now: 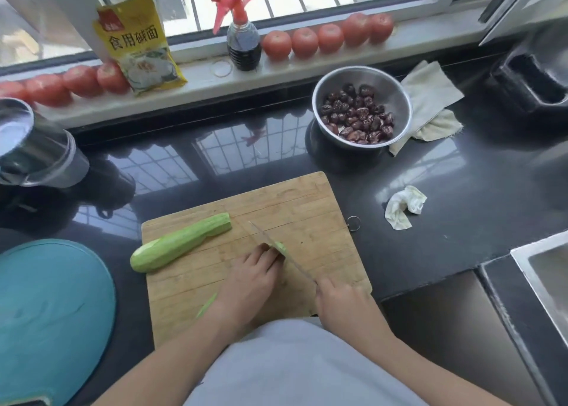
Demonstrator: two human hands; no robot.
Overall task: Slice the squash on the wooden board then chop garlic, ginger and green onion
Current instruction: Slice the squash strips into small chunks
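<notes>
Just one head-worn wide-angle view, aimed forward and down, close over the board [255, 252], window sill [276, 67] caught up top.

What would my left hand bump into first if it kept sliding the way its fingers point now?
Your left hand points up and right, toward the knife blade right at the squash piece it holds. The blade probably comes first; the gap is hard to judge.

Nine round red tomatoes [304, 42] line the sill from nine to one o'clock: four left of the yellow packet, five right of the spray bottle. Two pale green squash pieces lie on the board: a long half [179, 242] and a small piece [281, 248] toward six.
</notes>
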